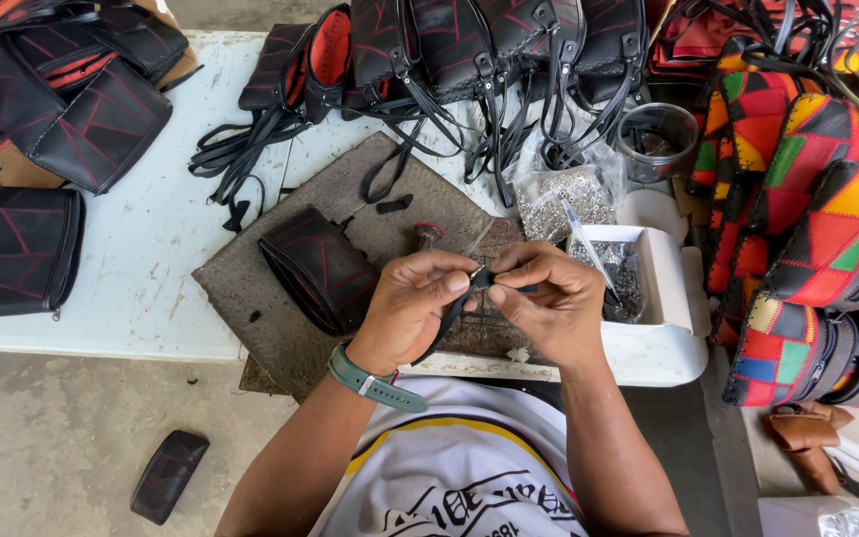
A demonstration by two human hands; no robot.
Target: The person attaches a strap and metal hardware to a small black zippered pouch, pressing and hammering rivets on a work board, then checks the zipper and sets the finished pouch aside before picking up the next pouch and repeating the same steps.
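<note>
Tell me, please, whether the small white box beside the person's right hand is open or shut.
Open: the white box has its lid flap folded back, and dark small metal parts show inside.

Between the pinching fingertips runs a black strap (454,316). Left of the grip lies a black pouch (318,268) with red stitched lines, on a grey-brown board (280,298). Right of it stand patchwork bags (827,229) in red, yellow, green and blue. The left wrist wears a green watchband (375,386).
</note>
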